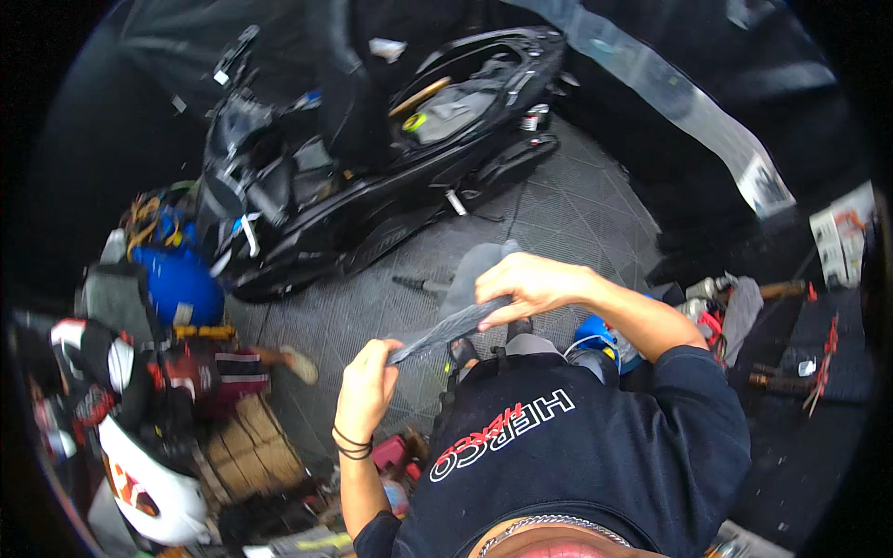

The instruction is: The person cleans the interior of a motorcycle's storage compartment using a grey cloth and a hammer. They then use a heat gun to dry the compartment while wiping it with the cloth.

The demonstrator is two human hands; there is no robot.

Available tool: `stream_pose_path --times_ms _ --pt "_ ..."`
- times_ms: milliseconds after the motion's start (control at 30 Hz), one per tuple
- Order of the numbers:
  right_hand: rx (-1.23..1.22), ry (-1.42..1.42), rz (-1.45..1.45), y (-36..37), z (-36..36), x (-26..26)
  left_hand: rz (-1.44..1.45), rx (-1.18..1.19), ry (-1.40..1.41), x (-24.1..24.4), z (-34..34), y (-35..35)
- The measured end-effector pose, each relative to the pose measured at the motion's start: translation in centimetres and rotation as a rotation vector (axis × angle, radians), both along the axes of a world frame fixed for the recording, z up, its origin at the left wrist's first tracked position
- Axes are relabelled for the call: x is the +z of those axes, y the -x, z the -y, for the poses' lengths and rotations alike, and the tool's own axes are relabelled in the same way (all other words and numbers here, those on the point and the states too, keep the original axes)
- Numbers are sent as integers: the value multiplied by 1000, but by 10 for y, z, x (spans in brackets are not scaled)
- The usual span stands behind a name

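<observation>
A strip of dark grey cloth-like material (446,330) is stretched between my two hands, above the floor in front of my body. My left hand (364,382), with dark bands at the wrist, pinches its lower left end. The upper right end is held between the thumb and fingers of my right hand (534,287). Just beyond that hand a paler grey piece (469,275) shows; I cannot tell if it belongs to the same material. A black motor scooter (363,216) stands across the floor ahead, its seat raised and grey cloth (457,108) inside the storage well.
A person in maroon shorts (241,373) is at the left, near a blue rounded object (178,286) and a cardboard box (254,446). A white helmet (157,495) lies lower left. Several tools (711,300) lie at the right. Black sheeting (711,49) hangs around the scooter.
</observation>
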State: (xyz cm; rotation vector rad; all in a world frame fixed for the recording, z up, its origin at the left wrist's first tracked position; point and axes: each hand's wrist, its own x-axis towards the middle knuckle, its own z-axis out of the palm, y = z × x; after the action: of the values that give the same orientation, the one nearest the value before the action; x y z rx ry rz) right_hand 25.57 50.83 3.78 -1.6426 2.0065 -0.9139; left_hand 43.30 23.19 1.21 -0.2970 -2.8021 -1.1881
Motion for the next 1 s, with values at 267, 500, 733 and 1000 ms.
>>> stream_pose_path --times_ms 267,500,733,1000 --pt "-631 -594 -24 2 -196 -9 -69 -508 -151 14 -65 161" --pt "-979 -602 -113 -4 -315 56 -530 -742 100 43 -151 337" --pt "-1531 -11 -1124 -30 -405 212 -1307 -310 -29 183 -229 307" --pt "-1471 -507 412 -131 -434 -135 381 -974 243 -351 -248 188"
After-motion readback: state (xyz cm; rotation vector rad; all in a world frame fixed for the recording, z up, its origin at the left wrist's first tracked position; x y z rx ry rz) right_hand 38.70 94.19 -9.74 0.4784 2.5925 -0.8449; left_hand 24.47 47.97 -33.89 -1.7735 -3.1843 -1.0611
